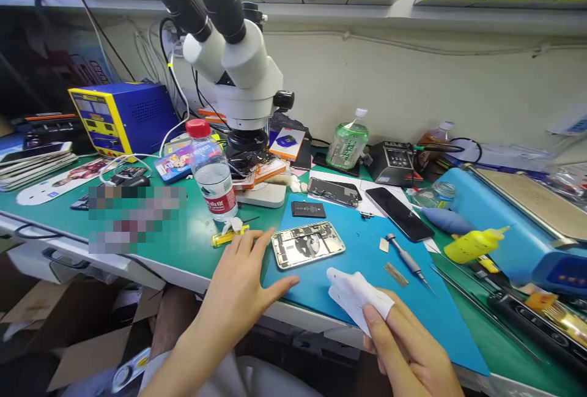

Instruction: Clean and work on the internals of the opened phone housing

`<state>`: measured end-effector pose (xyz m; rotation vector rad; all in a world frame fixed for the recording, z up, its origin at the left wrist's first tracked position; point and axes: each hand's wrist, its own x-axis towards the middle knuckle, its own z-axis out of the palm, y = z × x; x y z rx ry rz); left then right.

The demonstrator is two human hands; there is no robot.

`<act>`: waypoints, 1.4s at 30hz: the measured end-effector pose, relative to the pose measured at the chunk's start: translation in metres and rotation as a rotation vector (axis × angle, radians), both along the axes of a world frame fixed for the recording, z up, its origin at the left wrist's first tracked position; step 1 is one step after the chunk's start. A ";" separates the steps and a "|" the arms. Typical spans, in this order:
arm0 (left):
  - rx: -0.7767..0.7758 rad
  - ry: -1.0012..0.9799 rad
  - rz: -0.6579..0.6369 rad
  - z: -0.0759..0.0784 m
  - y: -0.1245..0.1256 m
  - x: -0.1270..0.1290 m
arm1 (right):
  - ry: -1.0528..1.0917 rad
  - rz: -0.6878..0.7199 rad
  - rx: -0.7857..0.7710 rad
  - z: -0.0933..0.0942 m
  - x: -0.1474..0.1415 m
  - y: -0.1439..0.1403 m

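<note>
While the left hand lies flat, fingers spread, holding nothing, at the blue mat edge, lower centre, the right hand pinches a white wipe, lower right. Opened phone: frame centre, on mat, btwn hands. Screwdriver nr right.

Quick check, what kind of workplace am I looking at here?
Likely a phone repair bench: a white stereo microscope, an opened silver phone chassis on a blue work mat, and a blue-and-yellow bench power unit.
</note>
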<state>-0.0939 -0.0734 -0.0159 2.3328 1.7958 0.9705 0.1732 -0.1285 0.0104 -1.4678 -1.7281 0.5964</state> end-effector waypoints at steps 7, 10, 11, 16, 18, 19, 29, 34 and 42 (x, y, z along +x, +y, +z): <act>-0.123 -0.019 -0.003 -0.002 0.020 0.005 | -0.371 0.133 0.332 0.005 -0.051 0.048; -0.120 -0.065 -0.008 -0.003 0.023 0.005 | -0.535 0.146 0.467 -0.001 -0.056 0.062; -0.118 -0.072 -0.007 -0.003 0.023 0.004 | -0.580 0.159 0.503 -0.002 -0.057 0.065; -0.119 -0.068 0.011 -0.007 0.021 0.003 | -0.625 0.249 0.516 -0.005 -0.057 0.069; -0.126 -0.063 0.014 -0.007 0.021 0.004 | -0.616 0.275 0.492 -0.005 -0.059 0.070; -0.129 -0.061 0.014 -0.007 0.021 0.004 | -0.616 0.291 0.483 -0.004 -0.059 0.070; -0.138 -0.095 -0.020 -0.007 0.023 0.000 | -0.684 0.510 0.497 0.019 -0.054 0.088; -0.206 -0.098 -0.008 -0.002 0.022 0.001 | -0.747 0.566 0.505 0.022 -0.056 0.095; -0.258 -0.102 -0.015 0.002 0.022 0.000 | -0.651 0.626 0.275 0.025 -0.047 0.114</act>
